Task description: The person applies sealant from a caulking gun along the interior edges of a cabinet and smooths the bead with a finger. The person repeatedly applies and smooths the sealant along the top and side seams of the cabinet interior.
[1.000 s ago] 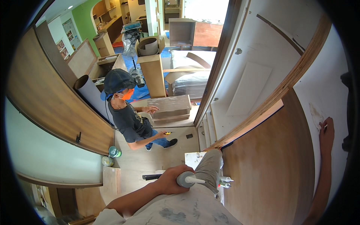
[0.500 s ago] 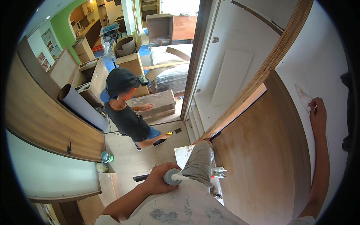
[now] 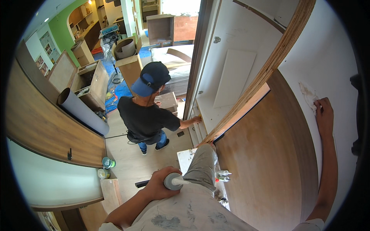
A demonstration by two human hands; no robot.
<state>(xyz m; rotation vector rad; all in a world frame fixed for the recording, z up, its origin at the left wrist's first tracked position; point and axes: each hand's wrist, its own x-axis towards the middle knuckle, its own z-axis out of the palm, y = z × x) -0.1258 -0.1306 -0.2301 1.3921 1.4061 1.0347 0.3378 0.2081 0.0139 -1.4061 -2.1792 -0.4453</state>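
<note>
Close to my waist, my left hand [image 3: 157,184] is wrapped round a grey caulk tube [image 3: 172,182] with a white nozzle pointing right. A short black bar [image 3: 142,184] sticks out behind that hand; whether it joins the tube is hidden. My right hand [image 3: 325,115] is raised against the white wall panel [image 3: 298,61] at the right. Its fingers are bent and pressed together at the lower edge of a rough off-white patch [image 3: 307,95]. What they pinch, if anything, is too small to make out.
A co-worker [image 3: 148,111] in a black shirt reaches into the white cabinet [image 3: 235,77] ahead. A raw plywood edge [image 3: 258,77] runs between cabinet and panel. Bottles [image 3: 223,176] stand beside my leg; green tub [image 3: 108,162], grey roll [image 3: 83,111] and wooden boxes [image 3: 89,84] are at left.
The co-worker has turned away and stepped toward the cabinet, an arm now reaching to it. My right hand has shifted slightly up the panel; my left still grips the caulk tube.
</note>
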